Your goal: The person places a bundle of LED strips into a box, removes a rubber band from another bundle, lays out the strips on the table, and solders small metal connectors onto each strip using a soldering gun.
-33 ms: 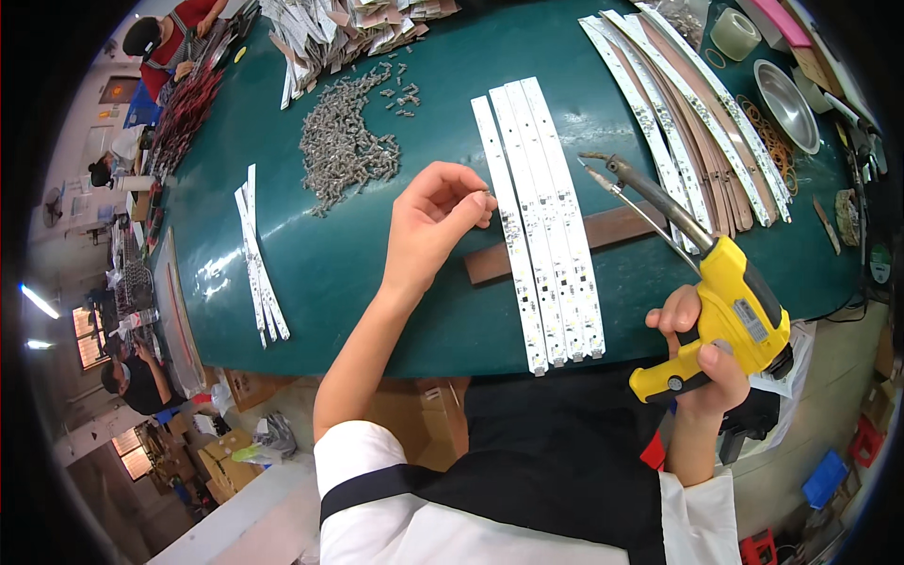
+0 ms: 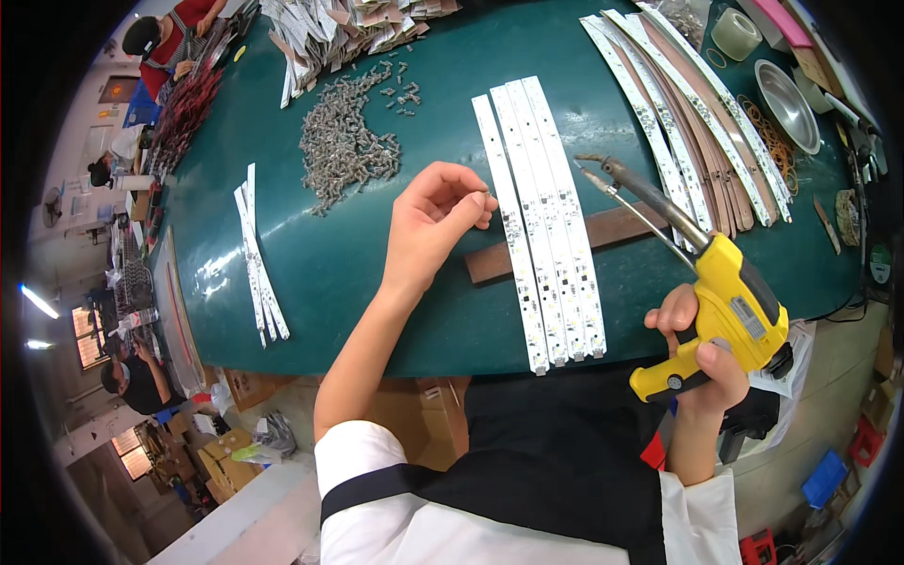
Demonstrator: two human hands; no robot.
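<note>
My left hand [image 2: 431,221] is closed in a pinch beside the leftmost of several white LED circuit strips [image 2: 556,217]. Something tiny and dark shows at its fingertips, too small to name. The strips lie side by side, nearly upright in view, across a brown bar [image 2: 488,264]. In my right hand [image 2: 706,363] is a yellow soldering gun [image 2: 739,297], gripped by its handle. Its hot tip and thin feed tube point up and left, just right of the strips and apart from them. A heap of small metal connectors [image 2: 344,141] lies beyond my left hand.
More strips, white and brown [image 2: 706,122], lie at the right near a metal bowl [image 2: 787,105] and rubber bands [image 2: 770,141]. Two or more crossed strips [image 2: 259,259] rest at the left of the green table [image 2: 424,330]. Other people sit at the far left.
The soldering gun has shifted very slightly to the left. My left hand stays in the same place.
</note>
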